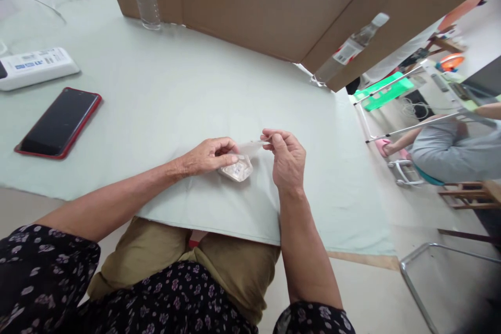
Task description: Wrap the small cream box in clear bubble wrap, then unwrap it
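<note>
A small clear plastic container (239,170) rests on the pale green cloth near the table's front edge. My left hand (211,156) is closed on its left side, the thumb lying over its top edge. What is inside the container is too small and shiny to make out. To the right, my right hand (288,159) is raised with thumb and fingers pinched on the end of a thin translucent plastic strip (252,145). That strip stretches from the right fingertips back towards the container and my left fingers. Where it joins, if it does, I cannot tell.
A phone in a red case (58,122) and a white power strip-like device (39,67) lie at left. Cardboard panels (250,5) stand behind, with a left bottle (145,0) and a right bottle (350,52) against them. A seated person (450,146) is at right.
</note>
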{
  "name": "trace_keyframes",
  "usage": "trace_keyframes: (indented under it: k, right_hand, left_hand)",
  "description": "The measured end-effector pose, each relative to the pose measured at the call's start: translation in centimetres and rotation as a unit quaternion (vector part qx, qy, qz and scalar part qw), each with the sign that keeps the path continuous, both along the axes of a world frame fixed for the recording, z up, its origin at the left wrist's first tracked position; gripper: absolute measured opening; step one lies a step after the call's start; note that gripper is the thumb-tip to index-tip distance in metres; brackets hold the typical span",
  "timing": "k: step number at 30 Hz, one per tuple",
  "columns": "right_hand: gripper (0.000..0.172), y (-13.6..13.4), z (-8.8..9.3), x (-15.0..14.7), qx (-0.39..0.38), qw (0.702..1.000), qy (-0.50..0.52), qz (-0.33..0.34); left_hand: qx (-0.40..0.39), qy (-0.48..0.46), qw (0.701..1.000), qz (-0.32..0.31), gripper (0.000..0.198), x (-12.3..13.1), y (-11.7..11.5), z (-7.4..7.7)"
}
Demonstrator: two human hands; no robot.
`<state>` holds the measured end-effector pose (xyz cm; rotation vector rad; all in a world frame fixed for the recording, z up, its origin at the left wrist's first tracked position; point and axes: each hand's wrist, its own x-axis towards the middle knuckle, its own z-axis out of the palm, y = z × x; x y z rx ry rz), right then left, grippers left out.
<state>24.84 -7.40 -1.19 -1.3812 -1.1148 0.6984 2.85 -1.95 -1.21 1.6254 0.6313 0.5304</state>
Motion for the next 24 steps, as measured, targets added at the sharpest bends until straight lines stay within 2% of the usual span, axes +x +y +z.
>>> trace_keyframes:
  k: [4, 8, 10, 12, 14, 19, 24]
  right_hand:
    - [0.062, 0.0, -0.3, 1.5, -0.068, 0.995, -0.012, 0.079]
    - [0.075, 0.2, -1.0, 2.4, -0.103, 0.989, -0.100, 0.026]
    - [0.078, 0.3, -1.4, 1.9, -0.136, 0.986, -0.092, 0.040]
    - [0.076, 0.3, -1.6, 1.0, -0.155, 0.982, -0.062, 0.084]
    - [0.067, 0.3, -1.7, 0.0, -0.131, 0.985, -0.050, 0.103]
    - [0.052, 0.7, -1.2, -0.7, -0.020, 0.999, -0.014, 0.027]
    - [0.048, 1.1, -1.2, 0.4, -0.005, 1.000, -0.005, -0.022]
  left_hand:
    - [-0.009, 0.016, 0.999, 0.030, 0.051, 0.0, 0.1, -0.1]
    - [-0.042, 0.002, 0.998, 0.050, 0.056, 0.0, 0.1, -0.2]
    - [-0.057, -0.005, 0.997, 0.053, 0.056, 0.0, 0.0, -0.3]
    - [-0.073, -0.018, 0.996, 0.051, 0.055, 0.1, 0.0, -0.3]
    - [-0.085, -0.030, 0.995, 0.049, 0.055, 0.1, 0.1, -0.2]
    - [-0.093, -0.040, 0.994, 0.035, 0.047, -0.1, 0.3, 0.1]
    - [-0.123, -0.047, 0.991, 0.022, 0.044, 0.0, 0.4, -0.1]
